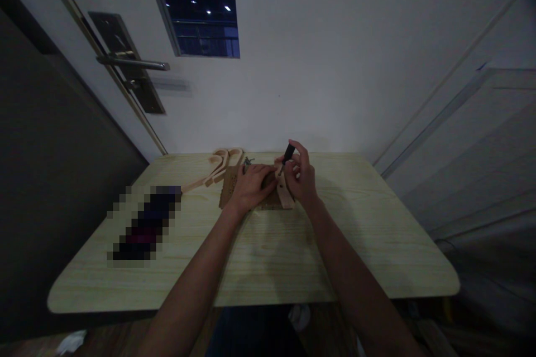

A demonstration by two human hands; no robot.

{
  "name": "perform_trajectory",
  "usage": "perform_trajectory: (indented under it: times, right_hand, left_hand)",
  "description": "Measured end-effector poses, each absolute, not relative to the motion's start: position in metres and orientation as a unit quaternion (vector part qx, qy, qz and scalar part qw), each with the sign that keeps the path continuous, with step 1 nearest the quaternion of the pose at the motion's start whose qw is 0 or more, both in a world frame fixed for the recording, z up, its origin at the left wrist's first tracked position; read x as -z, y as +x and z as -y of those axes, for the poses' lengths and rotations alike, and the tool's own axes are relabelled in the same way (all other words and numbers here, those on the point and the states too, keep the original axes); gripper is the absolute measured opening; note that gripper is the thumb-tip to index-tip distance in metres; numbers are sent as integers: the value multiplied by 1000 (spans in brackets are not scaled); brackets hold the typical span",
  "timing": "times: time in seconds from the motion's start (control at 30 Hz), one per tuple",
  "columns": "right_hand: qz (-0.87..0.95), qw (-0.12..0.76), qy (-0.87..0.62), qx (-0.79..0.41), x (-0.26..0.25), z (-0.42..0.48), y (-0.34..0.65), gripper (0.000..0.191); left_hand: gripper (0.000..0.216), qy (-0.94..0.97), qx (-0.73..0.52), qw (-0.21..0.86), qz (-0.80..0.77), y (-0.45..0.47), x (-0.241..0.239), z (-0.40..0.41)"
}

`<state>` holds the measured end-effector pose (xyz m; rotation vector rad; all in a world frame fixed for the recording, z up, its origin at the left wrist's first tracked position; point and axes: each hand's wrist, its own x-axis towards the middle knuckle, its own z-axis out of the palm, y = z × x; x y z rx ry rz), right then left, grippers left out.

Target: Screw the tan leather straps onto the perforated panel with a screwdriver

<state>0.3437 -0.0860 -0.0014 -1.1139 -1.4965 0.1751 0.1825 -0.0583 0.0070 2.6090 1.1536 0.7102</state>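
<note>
My right hand is closed round a small screwdriver with a black handle, held tilted. Its shaft points down to a pale wooden piece with dark holes. I cannot tell whether the tip sits in a screw. My left hand lies flat with fingers stretched over a brown board, thumb and fingertips reaching close to the wooden piece. The wooden piece lies along the board's right side, partly hidden by my hands. A small heap of metal pieces, perhaps screws, lies just beyond my left hand.
Curved wooden parts lie at the back left of the pale wood-grain table. A dark, pixelated object lies at the left. Behind the table stands a white door with a metal handle and a window.
</note>
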Motion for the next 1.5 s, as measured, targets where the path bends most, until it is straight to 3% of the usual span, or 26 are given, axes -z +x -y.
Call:
perform_trajectory:
  times: [0.53, 1.07, 1.5]
  right_hand:
    - [641, 578, -505, -18, 6, 77, 348, 50]
    - [649, 583, -484, -76, 2, 84, 347, 49]
    - [623, 575, -529, -38, -3, 83, 345, 46]
  left_hand:
    - [35, 886, -239, 103, -384, 182, -8, 59]
    - [33, 884, -239, 102, -389, 183, -7, 59]
    - [34, 885, -241, 92, -387, 182, -5, 57]
